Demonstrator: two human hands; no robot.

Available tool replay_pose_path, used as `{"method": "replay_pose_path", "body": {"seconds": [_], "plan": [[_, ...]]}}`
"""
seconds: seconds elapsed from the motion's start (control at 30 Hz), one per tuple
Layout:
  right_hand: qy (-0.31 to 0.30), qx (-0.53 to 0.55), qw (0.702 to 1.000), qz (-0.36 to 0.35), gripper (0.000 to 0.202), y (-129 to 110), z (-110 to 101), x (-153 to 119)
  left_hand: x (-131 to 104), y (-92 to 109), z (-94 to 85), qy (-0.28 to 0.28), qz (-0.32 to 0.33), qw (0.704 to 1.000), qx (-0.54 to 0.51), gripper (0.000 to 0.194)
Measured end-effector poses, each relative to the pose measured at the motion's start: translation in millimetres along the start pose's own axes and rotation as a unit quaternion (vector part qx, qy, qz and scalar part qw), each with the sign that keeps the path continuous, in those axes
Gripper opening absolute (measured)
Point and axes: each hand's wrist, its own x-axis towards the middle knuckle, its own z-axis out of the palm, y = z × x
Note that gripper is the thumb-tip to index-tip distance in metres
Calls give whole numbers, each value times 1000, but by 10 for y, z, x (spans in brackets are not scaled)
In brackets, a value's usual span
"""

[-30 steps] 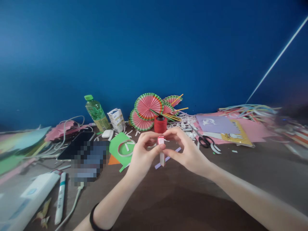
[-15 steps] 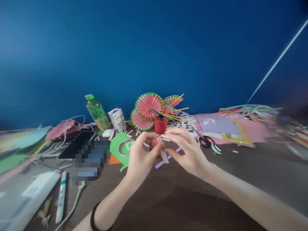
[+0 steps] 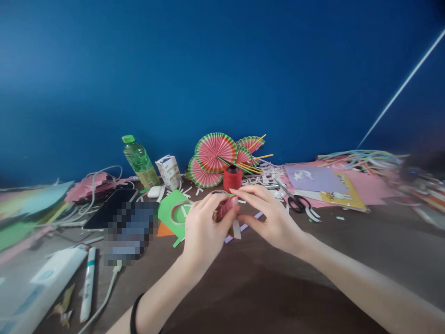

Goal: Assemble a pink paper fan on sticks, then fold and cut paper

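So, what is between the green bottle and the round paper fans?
The head view shows a white carton and some paper scraps between bottle and fans.

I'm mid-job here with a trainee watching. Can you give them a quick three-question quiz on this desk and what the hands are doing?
1. Multiple choice: what is held in the left hand?
A) a green-capped plastic bottle
B) a small pink-and-green paper piece
C) a white marker with a teal band

2. True or false: the black-handled metal scissors lie to the right of the red cylindrical spool.

3. Fill in the missing colour: the round roll of clear tape lies on a flat sheet of ____ paper.

Key: 1 B; 2 true; 3 green.
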Motion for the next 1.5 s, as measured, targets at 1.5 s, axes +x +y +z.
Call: {"method": "replay_pose_path", "body": {"seconds": [1.5], "plan": [[33, 80, 996, -21, 22, -38, -57, 1, -20, 149, -87, 21, -4, 1000, 10, 11]]}}
